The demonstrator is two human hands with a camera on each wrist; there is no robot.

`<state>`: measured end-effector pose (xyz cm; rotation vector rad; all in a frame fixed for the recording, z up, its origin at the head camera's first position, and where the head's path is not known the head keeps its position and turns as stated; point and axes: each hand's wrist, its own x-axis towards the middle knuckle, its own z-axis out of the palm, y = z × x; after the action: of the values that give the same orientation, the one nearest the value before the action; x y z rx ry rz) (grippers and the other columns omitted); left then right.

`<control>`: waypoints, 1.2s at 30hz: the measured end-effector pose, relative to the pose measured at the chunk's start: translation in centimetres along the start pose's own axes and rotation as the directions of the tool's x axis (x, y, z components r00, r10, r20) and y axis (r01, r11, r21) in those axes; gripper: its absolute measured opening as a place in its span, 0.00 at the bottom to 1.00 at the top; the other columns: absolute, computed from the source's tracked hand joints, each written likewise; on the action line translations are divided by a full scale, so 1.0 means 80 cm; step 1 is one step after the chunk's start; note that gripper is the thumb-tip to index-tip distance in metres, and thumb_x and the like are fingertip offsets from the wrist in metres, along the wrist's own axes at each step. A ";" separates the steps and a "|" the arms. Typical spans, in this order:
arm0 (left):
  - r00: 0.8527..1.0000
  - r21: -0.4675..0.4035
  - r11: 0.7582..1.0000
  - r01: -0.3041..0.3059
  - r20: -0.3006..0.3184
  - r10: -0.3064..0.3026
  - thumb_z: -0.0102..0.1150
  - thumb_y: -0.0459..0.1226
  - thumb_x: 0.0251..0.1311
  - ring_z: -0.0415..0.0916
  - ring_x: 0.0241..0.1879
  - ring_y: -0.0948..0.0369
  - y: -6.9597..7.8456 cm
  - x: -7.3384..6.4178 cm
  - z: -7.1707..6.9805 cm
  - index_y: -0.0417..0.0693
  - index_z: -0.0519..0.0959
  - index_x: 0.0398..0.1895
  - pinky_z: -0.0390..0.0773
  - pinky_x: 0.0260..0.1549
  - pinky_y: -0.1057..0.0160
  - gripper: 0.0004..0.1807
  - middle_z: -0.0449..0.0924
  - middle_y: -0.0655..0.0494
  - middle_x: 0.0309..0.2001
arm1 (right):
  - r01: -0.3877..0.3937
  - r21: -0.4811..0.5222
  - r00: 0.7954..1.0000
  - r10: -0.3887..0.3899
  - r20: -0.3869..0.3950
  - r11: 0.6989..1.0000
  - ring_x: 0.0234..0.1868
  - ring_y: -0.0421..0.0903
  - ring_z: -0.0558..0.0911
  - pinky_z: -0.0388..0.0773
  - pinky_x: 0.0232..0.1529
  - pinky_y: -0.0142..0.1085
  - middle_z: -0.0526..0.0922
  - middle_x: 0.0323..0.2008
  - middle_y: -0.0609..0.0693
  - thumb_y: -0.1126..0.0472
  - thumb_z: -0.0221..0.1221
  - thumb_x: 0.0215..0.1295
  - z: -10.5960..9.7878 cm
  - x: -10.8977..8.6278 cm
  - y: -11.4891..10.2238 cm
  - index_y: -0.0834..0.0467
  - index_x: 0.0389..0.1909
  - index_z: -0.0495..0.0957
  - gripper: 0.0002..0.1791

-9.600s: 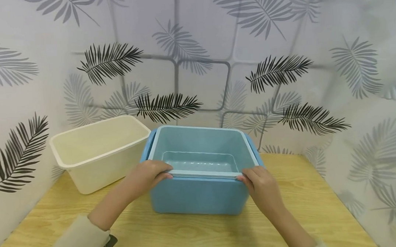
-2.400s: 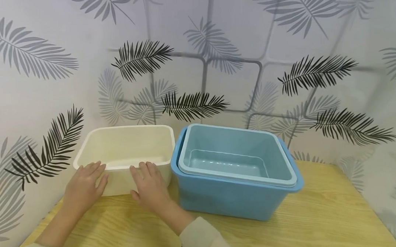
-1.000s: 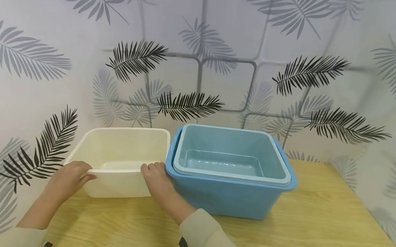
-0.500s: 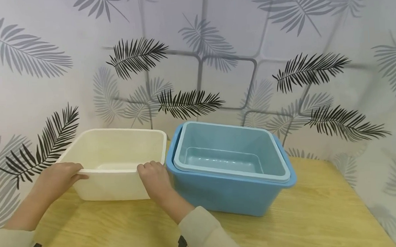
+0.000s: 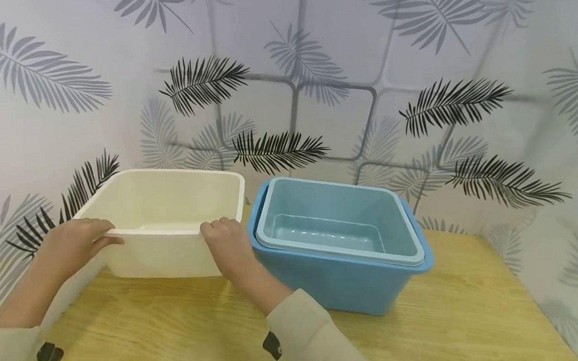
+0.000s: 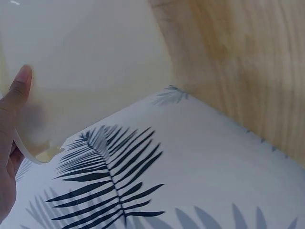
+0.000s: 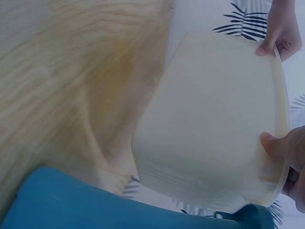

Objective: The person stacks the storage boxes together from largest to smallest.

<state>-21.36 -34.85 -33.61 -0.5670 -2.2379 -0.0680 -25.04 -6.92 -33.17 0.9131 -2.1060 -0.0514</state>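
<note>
A cream plastic storage bin (image 5: 161, 254) is on the left in the head view, its open top facing up. My left hand (image 5: 76, 243) grips the near rim at its left corner, thumb on the outer wall, as the left wrist view shows with the thumb (image 6: 23, 78). At the rim's right end my right hand (image 5: 228, 245) holds on with fingers curled over the edge; its thumb (image 7: 272, 145) presses the outside. The bin appears raised just off the tabletop. Beside it, a light blue bin (image 5: 335, 186) sits nested in a darker blue bin (image 5: 327, 284).
The wooden table (image 5: 179, 325) carries the blue bins to the right of my right hand. A leaf-patterned wall covering (image 5: 310, 115) stands close behind and along both sides. In the right wrist view the blue bin's edge (image 7: 119, 205) lies near the cream bin.
Earlier my hands held the light blue bin's rim, then came to the cream bin and curled round its near rim. Over the last half second the cream bin has risen slightly.
</note>
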 end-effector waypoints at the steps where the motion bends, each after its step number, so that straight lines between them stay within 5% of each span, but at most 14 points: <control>1: 1.000 0.001 1.000 0.005 0.000 -0.005 0.35 0.62 0.50 0.70 0.13 0.58 0.000 0.004 -0.003 0.48 0.76 0.19 0.63 0.09 0.66 0.30 0.79 0.55 0.17 | -0.001 0.011 1.000 0.001 -0.004 1.000 0.22 0.36 0.77 0.71 0.23 0.24 0.82 0.21 0.40 0.64 0.63 0.54 -0.003 0.002 0.003 0.51 0.23 0.78 0.06; 10: 0.998 0.016 1.000 -0.020 -0.064 0.021 0.32 0.63 0.52 0.64 0.11 0.64 0.002 0.042 -0.031 0.47 0.75 0.19 0.63 0.09 0.65 0.33 0.75 0.56 0.14 | -0.036 0.102 0.996 0.044 -0.081 0.994 0.23 0.38 0.78 0.74 0.26 0.24 0.83 0.21 0.42 0.57 0.65 0.49 -0.035 0.023 0.030 0.53 0.20 0.78 0.06; 16: 0.987 0.029 0.998 -0.057 -0.150 0.061 0.29 0.64 0.54 0.69 0.12 0.57 0.004 0.065 -0.048 0.44 0.75 0.19 0.66 0.09 0.60 0.37 0.78 0.50 0.17 | -0.054 0.109 0.989 0.069 -0.131 0.993 0.23 0.39 0.78 0.75 0.26 0.24 0.83 0.21 0.43 0.58 0.67 0.47 -0.051 0.035 0.042 0.54 0.21 0.78 0.07; 29: 0.972 0.042 0.999 -0.016 -0.233 0.025 0.32 0.66 0.51 0.72 0.16 0.51 0.023 0.106 -0.086 0.38 0.78 0.23 0.71 0.16 0.50 0.40 0.80 0.45 0.20 | -0.055 0.107 0.968 0.080 -0.240 0.993 0.26 0.40 0.77 0.75 0.31 0.25 0.80 0.22 0.45 0.61 0.66 0.49 -0.088 0.054 0.073 0.55 0.25 0.77 0.06; 36: 0.983 0.007 0.999 0.047 -0.180 -0.045 0.34 0.65 0.47 0.75 0.21 0.47 0.032 0.131 -0.098 0.38 0.79 0.27 0.73 0.22 0.48 0.40 0.82 0.43 0.25 | -0.053 0.091 0.958 0.077 -0.275 0.994 0.29 0.43 0.76 0.75 0.36 0.28 0.80 0.25 0.48 0.62 0.64 0.51 -0.108 0.061 0.093 0.58 0.29 0.77 0.06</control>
<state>-20.80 -30.43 -21.05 -0.4839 -2.0744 -0.1258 -25.32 -2.21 -21.67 0.8455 -1.8840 0.1901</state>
